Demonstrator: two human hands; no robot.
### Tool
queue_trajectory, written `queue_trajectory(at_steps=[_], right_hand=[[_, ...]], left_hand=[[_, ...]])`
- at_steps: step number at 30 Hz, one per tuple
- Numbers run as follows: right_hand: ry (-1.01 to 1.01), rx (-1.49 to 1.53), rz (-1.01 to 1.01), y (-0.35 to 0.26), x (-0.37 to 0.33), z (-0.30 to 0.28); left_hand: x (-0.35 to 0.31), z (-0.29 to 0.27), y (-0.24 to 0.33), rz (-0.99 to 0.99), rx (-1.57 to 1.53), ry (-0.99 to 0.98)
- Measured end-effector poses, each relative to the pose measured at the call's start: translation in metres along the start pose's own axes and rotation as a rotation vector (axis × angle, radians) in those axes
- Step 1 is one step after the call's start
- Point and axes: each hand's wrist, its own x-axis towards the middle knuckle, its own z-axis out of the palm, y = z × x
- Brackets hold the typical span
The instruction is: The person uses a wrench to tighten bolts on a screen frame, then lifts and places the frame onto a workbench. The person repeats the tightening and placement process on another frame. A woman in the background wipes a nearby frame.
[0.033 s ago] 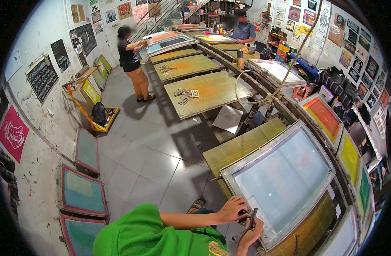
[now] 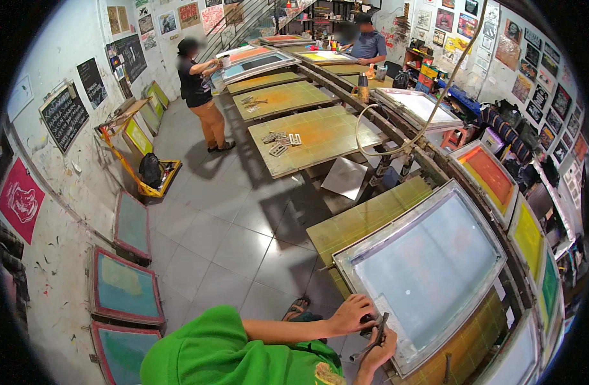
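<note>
A silk screen (image 2: 429,256) with pale blue mesh in a grey metal frame lies tilted on a yellow-green board in front of me. At its near left corner, my left hand (image 2: 352,316) has its fingers curled around a small dark part, which they mostly hide. Just beside it, my right hand (image 2: 382,348) grips a long dark metal clamp-like piece (image 2: 374,340) that slants along the frame's edge. Its exact kind is hard to make out.
Yellow-green printing boards (image 2: 313,138) run away in a row, one bearing several metal hinge-like pieces (image 2: 279,142). Coloured screens (image 2: 126,287) lean at the left wall. A hose (image 2: 358,128) loops over the central rail. Two people (image 2: 201,90) work farther back.
</note>
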Motion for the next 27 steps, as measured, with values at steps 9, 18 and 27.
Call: queue_trajectory(at_steps=[9, 18, 27], right_hand=[[0.069, 0.074, -0.067, 0.013, 0.003, 0.009], [0.04, 0.165, 0.046, 0.023, -0.001, 0.013], [0.062, 0.237, 0.056, 0.031, -0.006, 0.023]], left_hand=[[0.0, -0.011, -0.004, 0.207, -0.019, 0.086], [0.007, -0.003, 0.005, 0.045, 0.023, 0.098], [0.008, -0.001, 0.018, -0.035, -0.114, 0.208]])
